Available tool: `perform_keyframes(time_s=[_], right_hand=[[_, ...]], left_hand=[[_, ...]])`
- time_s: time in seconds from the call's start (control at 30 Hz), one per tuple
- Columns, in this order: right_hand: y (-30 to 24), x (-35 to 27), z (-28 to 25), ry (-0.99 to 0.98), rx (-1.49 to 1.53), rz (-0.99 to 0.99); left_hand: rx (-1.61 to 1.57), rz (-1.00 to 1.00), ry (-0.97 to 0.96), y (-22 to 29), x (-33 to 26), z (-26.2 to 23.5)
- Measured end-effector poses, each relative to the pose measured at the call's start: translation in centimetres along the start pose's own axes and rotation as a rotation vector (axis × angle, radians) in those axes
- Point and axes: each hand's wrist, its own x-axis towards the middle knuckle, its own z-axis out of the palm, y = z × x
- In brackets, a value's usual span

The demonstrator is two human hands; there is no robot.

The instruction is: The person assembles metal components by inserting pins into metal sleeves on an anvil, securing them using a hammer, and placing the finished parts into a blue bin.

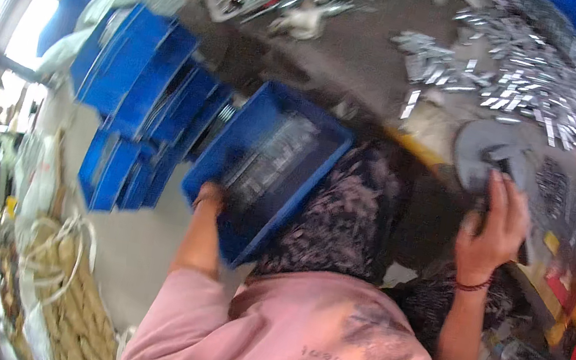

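Gripping blue bin (253,224) — left fingers (209,193) | right fingers (508,199) near grey disc (467,159) — can't tell | stacked bins (143,73) alongside

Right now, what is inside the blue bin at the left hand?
Greyish, shiny pieces lie in the blue bin, too blurred to identify. Anything beneath them, or behind the left hand, is covered.

From head height — downward, near

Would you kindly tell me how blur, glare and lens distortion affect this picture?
In the head view, blur softens the right hand and the metal parts in the blue bin; in the head view, the bright opening at left looks washed out; in the head view, fisheye distortion curves the scene inside a black border.
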Motion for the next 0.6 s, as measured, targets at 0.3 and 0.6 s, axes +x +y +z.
perform_keyframes(time_s=[0.3,0.6], right_hand=[[-0.8,0.8,-1.6,0.016,0.042,0.032],[-0.3,1.8,-5.0,0.024,0.483,0.187]], left_hand=[[-0.884,0.739,0.822,8.7,-13.5,-17.0],[-0.583,1.273,0.740,24.5,-34.1,-24.8]])
